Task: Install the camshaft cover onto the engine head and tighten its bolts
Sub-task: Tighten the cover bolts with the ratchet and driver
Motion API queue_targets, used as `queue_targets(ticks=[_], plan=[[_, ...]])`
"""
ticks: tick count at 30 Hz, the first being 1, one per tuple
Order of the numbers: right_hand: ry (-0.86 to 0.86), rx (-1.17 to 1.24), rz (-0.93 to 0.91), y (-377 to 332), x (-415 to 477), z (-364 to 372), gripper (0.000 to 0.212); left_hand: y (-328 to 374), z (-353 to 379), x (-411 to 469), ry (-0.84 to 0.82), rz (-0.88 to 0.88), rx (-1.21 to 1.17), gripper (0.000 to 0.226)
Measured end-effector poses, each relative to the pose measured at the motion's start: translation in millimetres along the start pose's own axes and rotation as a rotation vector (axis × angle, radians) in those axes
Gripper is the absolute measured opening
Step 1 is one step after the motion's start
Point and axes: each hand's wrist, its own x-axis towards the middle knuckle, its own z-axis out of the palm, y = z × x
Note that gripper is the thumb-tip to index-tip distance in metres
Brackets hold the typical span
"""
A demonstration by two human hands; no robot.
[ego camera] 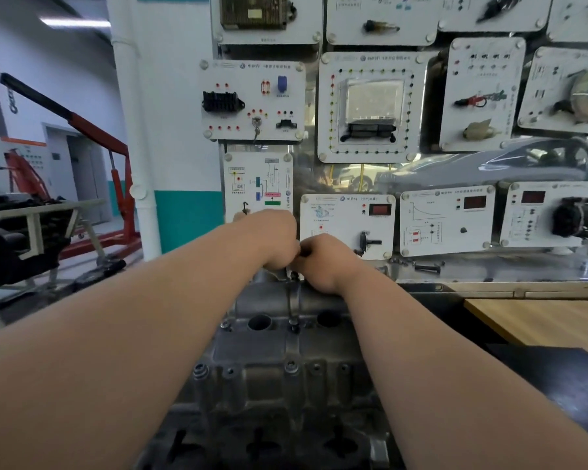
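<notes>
The grey camshaft cover (pixel 272 347) is seen lying on the darker engine head (pixel 197 435), at the middle of the view. 2 round holes are seen in its top, and a bolt (pixel 294 325) is seated between them. Both hands are held together at its far end. The right hand (pixel 323 262) is curled round a small dark tool (pixel 304 253), mostly hidden. The left hand (pixel 275 242) is clenched, but what it grips cannot be told. A wooden worktop (pixel 540 320) is seen at the right.

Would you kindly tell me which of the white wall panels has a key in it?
The white panel with a black connector and blue knob, in the left column: a metal key hangs from its lock; no other panel shows one.
</notes>
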Motion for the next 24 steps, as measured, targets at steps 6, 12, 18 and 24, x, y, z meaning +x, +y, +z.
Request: queue_targets(ticks=[6, 12, 18, 24], plan=[[0.023, 0.001, -0.004, 1, 0, 1, 0.014, 13, -4, 0, -0.024, -0.040, -0.012, 0.020], [0.002, 0.066, -0.002, 1, 0, 0, 0.016, 12, -10, -2, -0.089, 0.005, 0.159, 0.010], [0.020, 0.011, 0.010, 0, 0, -2, 0.030, 8, -5, -5, -0.030, 0.010, 0.066, 0.023], [0.016, 0.002, -0.001, -1, -1, 1, 0.012, 17, -8, -1, -0.061, 0.009, 0.137, 0.027]])
